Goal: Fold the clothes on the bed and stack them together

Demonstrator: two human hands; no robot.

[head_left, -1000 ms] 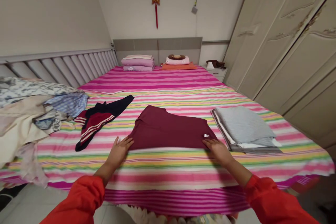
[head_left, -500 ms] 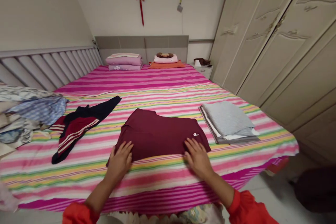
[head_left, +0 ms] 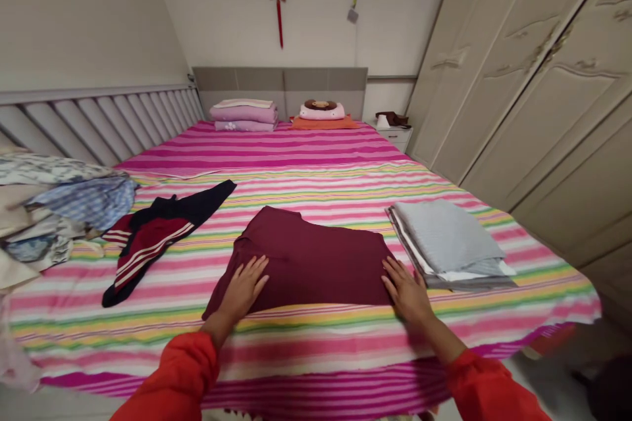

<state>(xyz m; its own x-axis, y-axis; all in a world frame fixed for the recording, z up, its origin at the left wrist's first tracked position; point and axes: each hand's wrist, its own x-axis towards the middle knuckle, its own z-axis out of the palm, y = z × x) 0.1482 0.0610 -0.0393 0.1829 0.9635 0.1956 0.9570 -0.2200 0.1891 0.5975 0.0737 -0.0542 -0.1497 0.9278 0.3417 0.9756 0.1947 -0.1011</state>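
Observation:
A maroon garment [head_left: 316, 263] lies folded over on the striped bedspread [head_left: 316, 348], in front of me. My left hand [head_left: 245, 288] rests flat on its lower left part, fingers spread. At the garment's right edge lies my right hand [head_left: 405, 289], its fingers apart and the tips touching the cloth. Just right of that hand sits a stack of folded clothes [head_left: 447, 237] with a light grey piece on top. A navy and maroon garment [head_left: 158, 230] with white stripes is spread unevenly to the left.
Rumpled clothes [head_left: 89, 200] are heaped at the far left. Folded pink bedding [head_left: 244, 115] and a pink pillow on orange cloth [head_left: 323, 120] lie by the headboard [head_left: 326, 82]. Tall wardrobes [head_left: 518, 66] stand at right, beside a small nightstand [head_left: 396, 136].
My right hand has moved right, from over the white logo to the garment's right edge. My left hand has shifted slightly onto the cloth. The view has shifted a little.

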